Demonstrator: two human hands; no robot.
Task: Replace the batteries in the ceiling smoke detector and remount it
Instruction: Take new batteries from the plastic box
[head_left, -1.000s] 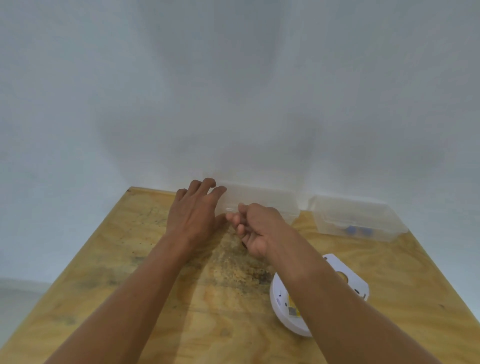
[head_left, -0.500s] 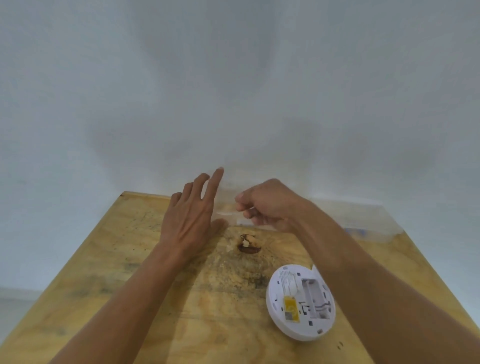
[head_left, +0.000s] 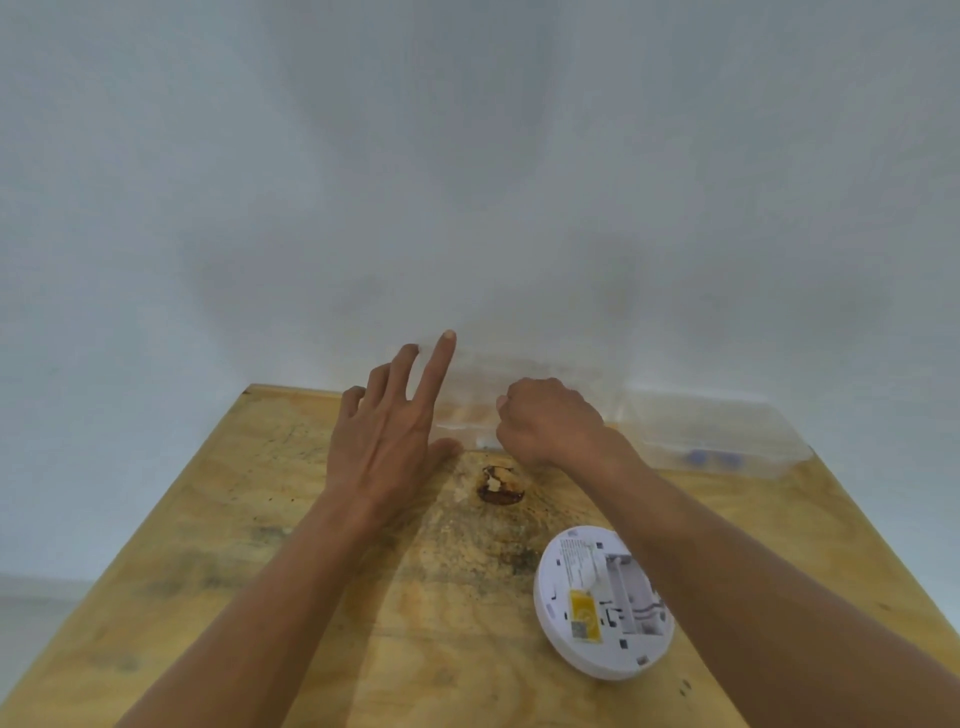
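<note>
1. Bare table (head_left: 260, 545) lay open along the near-left side.
2. Two clear plastic boxes (head_left: 717, 436) lined the far edge against the wall (head_left: 467, 182).
3. The smoke detector (head_left: 605, 603) occupied the near right, under the right forearm.
4. A dark knot (head_left: 500, 486) marked the middle.

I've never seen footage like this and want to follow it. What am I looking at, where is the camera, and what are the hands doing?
There is no machine: a person wears one camera on the head, looking forward and down at a wooden table against a white wall. The left hand has its fingers spread beside a clear plastic box. The right hand is curled at the box's front; motion blur hides what its grip holds. A second clear box sits further right. The white smoke detector lies back-up, its battery bay open.
</note>
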